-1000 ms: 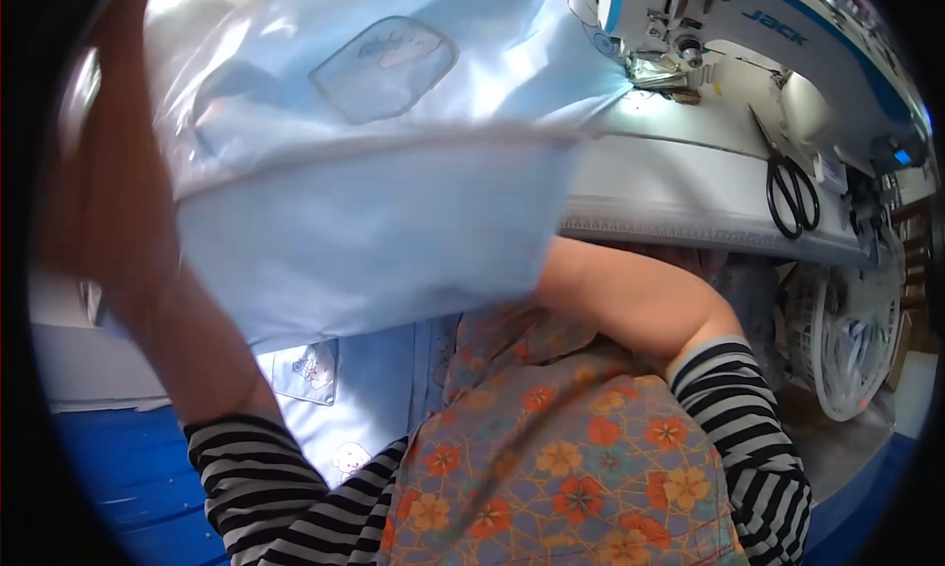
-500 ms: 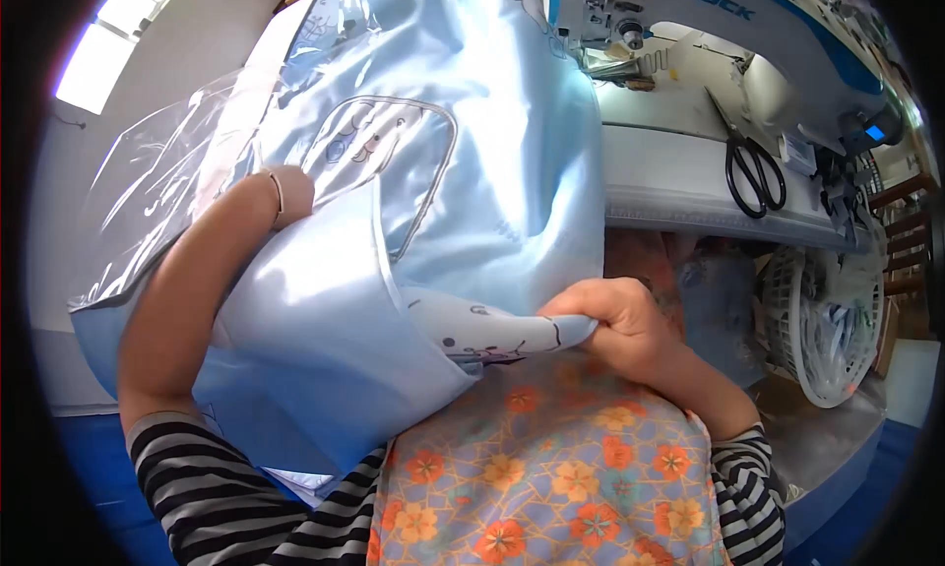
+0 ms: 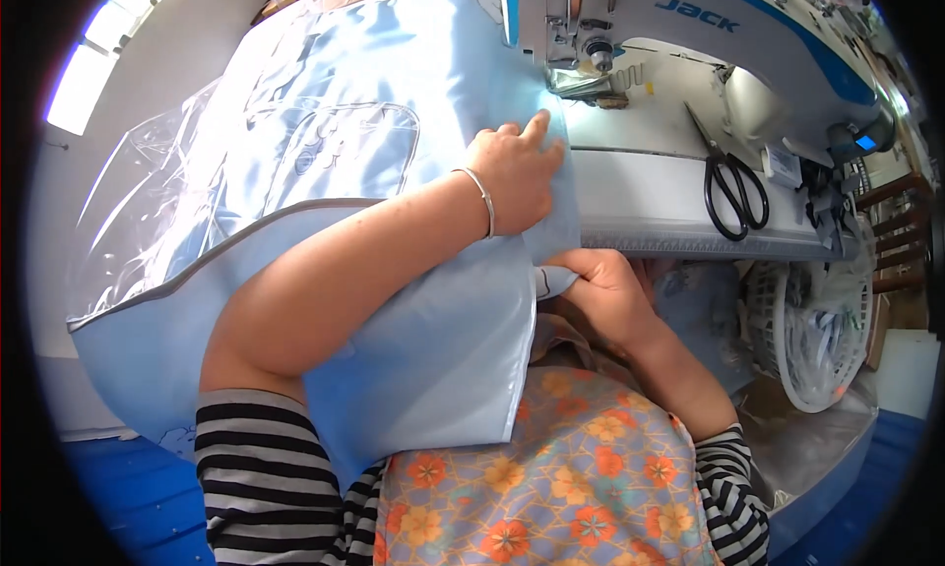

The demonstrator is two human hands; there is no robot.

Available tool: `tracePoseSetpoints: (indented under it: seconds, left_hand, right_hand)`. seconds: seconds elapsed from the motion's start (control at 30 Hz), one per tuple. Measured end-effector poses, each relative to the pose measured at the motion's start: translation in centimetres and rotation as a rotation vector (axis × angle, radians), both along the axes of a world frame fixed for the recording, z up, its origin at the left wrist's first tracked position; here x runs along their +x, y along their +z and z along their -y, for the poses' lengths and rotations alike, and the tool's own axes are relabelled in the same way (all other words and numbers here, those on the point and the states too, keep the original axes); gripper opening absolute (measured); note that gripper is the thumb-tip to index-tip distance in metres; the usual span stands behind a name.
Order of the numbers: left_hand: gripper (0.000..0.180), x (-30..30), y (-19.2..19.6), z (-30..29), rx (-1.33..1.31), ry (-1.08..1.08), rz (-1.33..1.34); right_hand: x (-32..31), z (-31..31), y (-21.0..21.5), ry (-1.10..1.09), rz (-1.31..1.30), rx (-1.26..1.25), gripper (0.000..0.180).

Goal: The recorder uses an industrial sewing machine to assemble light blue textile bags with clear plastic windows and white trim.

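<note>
A large sheet of light blue, glossy fabric (image 3: pixel 433 340) with clear plastic on it covers the table and drapes over its front edge. My left hand (image 3: pixel 514 172) lies on the cloth near its right edge, fingers apart, just short of the sewing machine's needle area. Below it, at the table's front edge, my right hand (image 3: pixel 602 288) is closed on a corner of the blue fabric, where a bit of dark printed line shows. A folded flap hangs over my lap beneath my left forearm. The white and blue sewing machine (image 3: pixel 689 44) stands at the upper right.
Black-handled scissors (image 3: pixel 733 194) lie on the machine bed, right of the fabric. A white plastic basket (image 3: pixel 787 349) holding clear plastic scraps stands below the table at right. A brown wooden chair back (image 3: pixel 898 233) rises beyond it. My floral apron (image 3: pixel 551 468) covers my lap.
My left hand has swung right and forward across the fabric toward the needle area. My right hand has moved slightly up, still gripping the fabric, and the flap now hangs further right.
</note>
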State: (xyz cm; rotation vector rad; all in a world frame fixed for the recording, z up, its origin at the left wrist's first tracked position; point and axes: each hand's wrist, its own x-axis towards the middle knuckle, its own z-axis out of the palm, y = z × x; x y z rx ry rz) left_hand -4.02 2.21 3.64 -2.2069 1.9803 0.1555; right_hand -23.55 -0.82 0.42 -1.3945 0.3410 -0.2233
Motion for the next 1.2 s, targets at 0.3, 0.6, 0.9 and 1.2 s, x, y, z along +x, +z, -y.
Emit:
tracePoseSetpoints:
  seconds: [0.3, 0.6, 0.9, 1.2]
  left_hand:
    - [0.029, 3.0, -3.0, 2.1, -0.558, -0.070, -0.179]
    - [0.038, 2.0, -2.2, 2.4, -0.584, -0.021, -0.159]
    - [0.036, 2.3, -2.7, 2.7, -0.613, -0.004, -0.162]
    - [0.029, 1.2, -1.0, 2.5, -0.733, -0.157, -0.190]
  right_hand:
    - [1.0, 3.2, 0.0, 0.099, 0.134, -0.483, 0.013]
    - [-9.9, 9.8, 0.4, -0.788, -0.081, -0.720, 0.011]
    - [-20.0, 21.7, -0.9, -1.400, -0.693, -1.236, 0.034]
    - [-17.2, 19.3, 2.1, -1.418, 0.237, -0.320, 0.007]
